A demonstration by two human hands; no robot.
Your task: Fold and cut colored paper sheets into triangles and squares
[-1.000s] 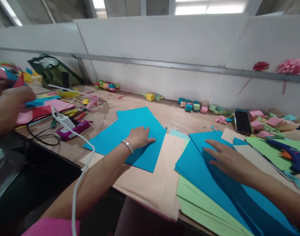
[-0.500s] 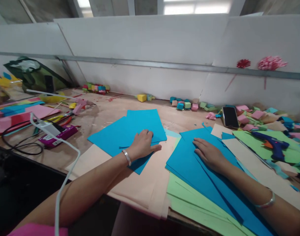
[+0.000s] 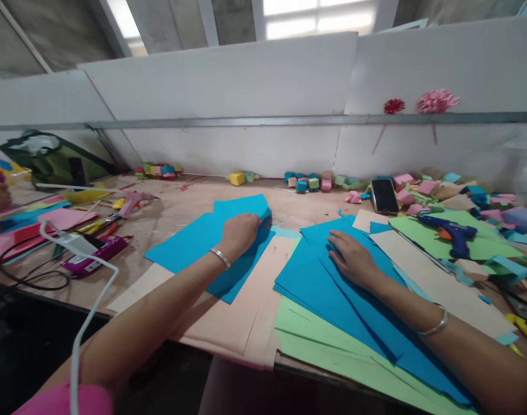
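Blue paper sheets lie overlapping on peach paper in the middle of the table. My left hand is closed at the right edge of the top blue sheet, and that edge curls up by its fingers. Further right, a second stack of blue sheets lies over green paper. My right hand rests on this stack with its fingers stretched out and slightly apart. A silver bangle circles each wrist.
A blue glue gun lies on green paper at the right, near a phone and a heap of paper cubes. At the left are a purple power strip, a white cable and a pink glue gun.
My left hand has closed at the top blue sheet's right edge, which has bent upward. My right hand stays on its stack. The view has shifted right and slightly up.
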